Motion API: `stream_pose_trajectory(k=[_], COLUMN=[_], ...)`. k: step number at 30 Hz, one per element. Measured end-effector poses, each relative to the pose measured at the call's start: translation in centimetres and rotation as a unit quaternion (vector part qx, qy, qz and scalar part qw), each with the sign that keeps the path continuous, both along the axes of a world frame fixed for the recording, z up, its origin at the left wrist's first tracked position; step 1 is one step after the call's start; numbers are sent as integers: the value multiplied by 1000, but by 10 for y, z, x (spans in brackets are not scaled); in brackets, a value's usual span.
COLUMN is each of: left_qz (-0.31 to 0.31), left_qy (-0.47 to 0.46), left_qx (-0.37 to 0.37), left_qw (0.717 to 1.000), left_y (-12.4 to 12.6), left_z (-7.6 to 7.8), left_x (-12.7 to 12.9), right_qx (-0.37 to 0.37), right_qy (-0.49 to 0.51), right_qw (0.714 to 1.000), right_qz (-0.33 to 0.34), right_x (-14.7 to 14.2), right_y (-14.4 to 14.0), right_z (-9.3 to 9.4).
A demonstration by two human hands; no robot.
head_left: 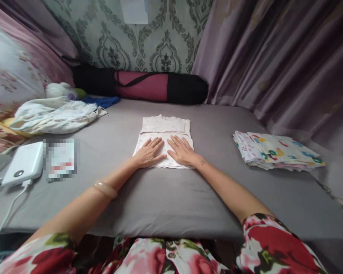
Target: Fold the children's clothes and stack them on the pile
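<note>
We see soft matt cloth throughout: the grey bedsheet (165, 198) is smooth, and the folded pale printed garment (164, 131) looks like thin cotton. The stack of folded cloths (277, 152) is brightly printed fabric. The white power bank (24, 163) is smooth plastic; the bangle (105, 189) looks glossy.

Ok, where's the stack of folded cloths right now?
In the head view, the stack of folded cloths lies on the grey bed, right of both hands, near the purple curtain.

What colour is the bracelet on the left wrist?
The bracelet on the left hand wrist is pale peach-beige, seen best in the head view.
</note>
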State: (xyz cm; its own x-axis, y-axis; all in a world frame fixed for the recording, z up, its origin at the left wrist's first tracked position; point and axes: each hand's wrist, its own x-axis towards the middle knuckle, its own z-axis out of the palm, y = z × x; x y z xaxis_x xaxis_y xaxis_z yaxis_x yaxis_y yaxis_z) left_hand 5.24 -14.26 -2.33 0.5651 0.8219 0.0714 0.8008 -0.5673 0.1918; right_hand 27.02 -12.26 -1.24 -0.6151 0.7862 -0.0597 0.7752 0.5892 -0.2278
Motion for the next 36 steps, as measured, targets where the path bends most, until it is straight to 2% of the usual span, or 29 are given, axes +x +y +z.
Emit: stream_pose_trajectory(k=[4,10,13,19,28,31,36], left_qz=[-35,-64,-69,-61,-30,-17,-43], left_qy=[2,5,18,4,-56,-78,-68], left_qx=[-23,-47,-59,-94,-79,-62,-71], left_qw=[999,997,996,994,995,995,994], left_y=[-10,-20,-24,-33,-48,-54,-63], left_z=[7,13,15,20,16,22,30], left_x=[-17,-25,-32,-57,-110,-118,-120], right_qx=[-11,-42,-53,-76,-29,-18,7], right_qy=[-6,11,15,43,100,123,134], right_qw=[999,984,980,982,993,992,991], right_qz=[51,173,192,169,63,33,6], right_x=[9,21,32,62,117,126,123], right_y=[-27,-61,-69,-80,-97,-97,-91], right_z=[9,21,24,24,21,23,25])
